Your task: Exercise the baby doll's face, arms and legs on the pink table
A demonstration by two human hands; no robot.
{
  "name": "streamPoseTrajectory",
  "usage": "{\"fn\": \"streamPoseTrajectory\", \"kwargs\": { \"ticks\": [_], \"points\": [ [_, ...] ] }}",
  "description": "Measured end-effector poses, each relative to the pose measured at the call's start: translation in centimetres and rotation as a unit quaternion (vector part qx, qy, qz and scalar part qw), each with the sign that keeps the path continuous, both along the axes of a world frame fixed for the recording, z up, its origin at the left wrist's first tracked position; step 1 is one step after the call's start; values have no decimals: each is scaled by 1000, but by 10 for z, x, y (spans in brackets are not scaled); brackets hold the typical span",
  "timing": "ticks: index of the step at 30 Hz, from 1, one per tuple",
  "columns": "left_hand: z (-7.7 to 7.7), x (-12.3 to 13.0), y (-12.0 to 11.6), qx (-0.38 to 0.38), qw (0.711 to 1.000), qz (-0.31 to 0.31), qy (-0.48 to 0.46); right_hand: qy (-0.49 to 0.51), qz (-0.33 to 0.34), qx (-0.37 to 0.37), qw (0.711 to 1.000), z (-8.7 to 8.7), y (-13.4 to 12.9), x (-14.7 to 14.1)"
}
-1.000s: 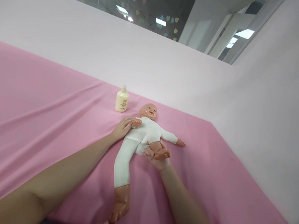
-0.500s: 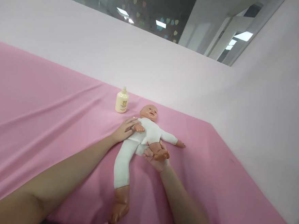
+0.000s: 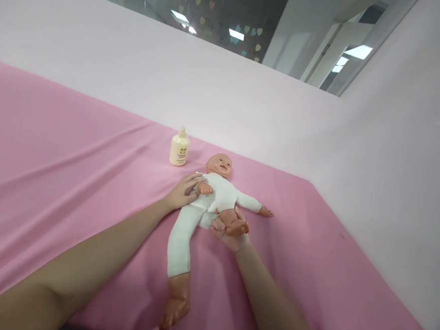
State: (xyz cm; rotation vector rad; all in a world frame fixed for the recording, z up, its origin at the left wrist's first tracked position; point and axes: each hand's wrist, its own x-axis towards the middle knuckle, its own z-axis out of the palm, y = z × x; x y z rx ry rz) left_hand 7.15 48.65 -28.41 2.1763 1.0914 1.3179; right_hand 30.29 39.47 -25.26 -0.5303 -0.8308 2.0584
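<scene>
A baby doll (image 3: 224, 188) with a white cloth body lies on its back, head toward the wall. My left hand (image 3: 185, 190) is at its side, fingers over its arm and thumb below, holding that arm against the torso. The doll's small hand (image 3: 205, 188) pokes out beside my fingers. Under the doll's raised, bent leg (image 3: 228, 218), my right hand (image 3: 233, 239) is closed around it, partly hidden by the leg and foot. The other leg (image 3: 180, 247) stretches toward me, and the doll's far arm (image 3: 249, 202) extends to the right.
A cream-coloured bottle (image 3: 179, 149) with a dark-printed label stands upright left of the doll's head. Wrinkled pink cloth (image 3: 72, 175) covers the surface. White walls (image 3: 136, 68) border it behind and at right, with a window (image 3: 215, 14) above.
</scene>
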Motion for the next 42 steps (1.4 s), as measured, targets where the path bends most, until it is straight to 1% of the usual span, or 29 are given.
{"fn": "streamPoseTrajectory", "kwargs": {
  "ticks": [7, 13, 16, 23, 28, 31, 34, 37, 39, 41, 42],
  "points": [
    [-2, 0, 0, 10, 1000, 1, -2, 1, -4, -10, 1000, 0, 0, 0],
    [-3, 1, 1, 4, 1000, 9, -12, 11, -2, -5, 1000, 0, -1, -1],
    [-2, 2, 1, 6, 1000, 10, -26, 2, -3, 3, 1000, 0, -1, -1],
    [2, 4, -1, -22, 998, 27, -43, -2, -3, 1, 1000, 2, -1, -1],
    [3, 3, 0, -27, 998, 25, -48, -4, 3, 8, 1000, -2, 0, 1],
    [3, 4, 1, -52, 995, 27, -76, -7, 8, 8, 1000, -4, 1, 2],
    [1, 5, 4, -82, 989, 49, -115, -3, 13, 6, 1000, -4, 3, 2],
    [-2, 5, 8, -91, 983, 67, -148, -1, 16, 13, 1000, -6, 4, 2],
    [-4, 4, 10, -99, 977, 73, -173, -11, 22, 27, 999, -11, 3, 3],
    [-6, 3, 12, -110, 971, 83, -195, -21, 51, 52, 997, -17, 1, 6],
    [-7, 3, 13, -115, 967, 91, -206, -24, 82, 67, 994, -20, 0, 7]
  ]
}}
